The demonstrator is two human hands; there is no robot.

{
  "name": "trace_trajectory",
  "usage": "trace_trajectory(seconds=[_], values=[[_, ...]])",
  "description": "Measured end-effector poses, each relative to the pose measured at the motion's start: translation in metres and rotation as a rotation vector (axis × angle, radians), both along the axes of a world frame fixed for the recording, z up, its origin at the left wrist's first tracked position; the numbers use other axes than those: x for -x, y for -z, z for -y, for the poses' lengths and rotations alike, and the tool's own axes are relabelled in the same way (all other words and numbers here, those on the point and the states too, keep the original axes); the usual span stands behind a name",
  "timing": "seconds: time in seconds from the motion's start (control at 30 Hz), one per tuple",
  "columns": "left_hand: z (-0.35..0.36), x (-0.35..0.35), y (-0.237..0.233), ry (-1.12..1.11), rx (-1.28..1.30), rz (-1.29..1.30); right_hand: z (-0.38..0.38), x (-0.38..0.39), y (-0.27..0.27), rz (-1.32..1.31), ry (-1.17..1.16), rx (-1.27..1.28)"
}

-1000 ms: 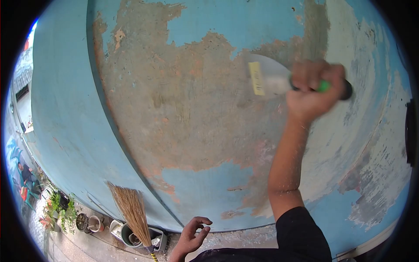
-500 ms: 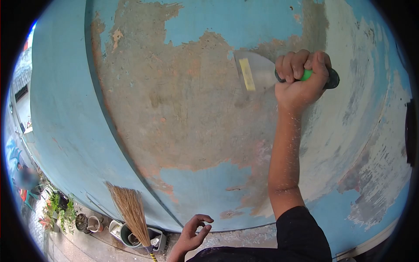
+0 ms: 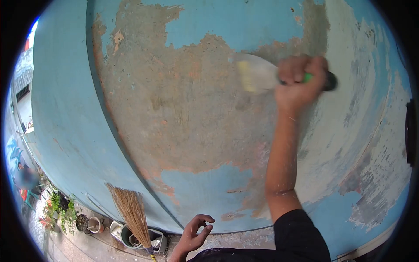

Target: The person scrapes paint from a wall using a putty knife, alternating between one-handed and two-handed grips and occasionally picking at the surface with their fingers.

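Note:
My right hand (image 3: 302,81) is wrapped round the black and green handle of a putty knife (image 3: 262,74), raised high in front of the wall. Its broad metal blade carries a yellow strip and lies against or just off the scraped surface; motion blurs both. Blue paint (image 3: 235,22) borders a large bare grey-brown patch (image 3: 183,105) on the wall, with ragged edges above and below it. Low in view, my left hand (image 3: 195,233) hangs with loosely curled fingers apart and holds nothing.
A straw broom (image 3: 131,214) leans at lower left, over a grey bin (image 3: 159,242). Pots (image 3: 94,224) and green plants (image 3: 61,209) line the wall's foot. A raised vertical edge (image 3: 102,96) runs down the wall. At far left a person (image 3: 26,177) is blurred.
The putty knife and my right hand have shifted slightly and are now smeared by motion. My right forearm has moved a little left. My left hand stays where it was.

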State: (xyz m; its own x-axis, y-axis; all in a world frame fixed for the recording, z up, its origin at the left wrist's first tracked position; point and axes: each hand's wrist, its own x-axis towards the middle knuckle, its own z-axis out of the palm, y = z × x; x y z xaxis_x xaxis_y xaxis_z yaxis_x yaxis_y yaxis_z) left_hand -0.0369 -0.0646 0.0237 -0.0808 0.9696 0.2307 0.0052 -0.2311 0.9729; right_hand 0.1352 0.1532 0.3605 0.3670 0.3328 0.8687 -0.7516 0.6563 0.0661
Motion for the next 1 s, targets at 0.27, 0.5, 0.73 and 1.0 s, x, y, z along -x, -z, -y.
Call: trace_trajectory(seconds=[0.27,0.5,0.73,1.0], values=[[0.009,0.005,0.006,-0.088,-0.021,0.007,0.018,0.01,0.01,-0.134,0.074,-0.167],[0.011,0.011,0.012,-0.067,-0.024,-0.012,0.032,-0.006,0.006,-0.025,0.021,-0.216],[0.015,0.009,0.006,0.0,-0.001,-0.016,0.02,0.0,0.005,0.165,0.087,-0.097],[0.016,0.007,0.004,0.045,0.016,-0.003,0.006,0.0,-0.002,0.098,0.119,-0.046]])
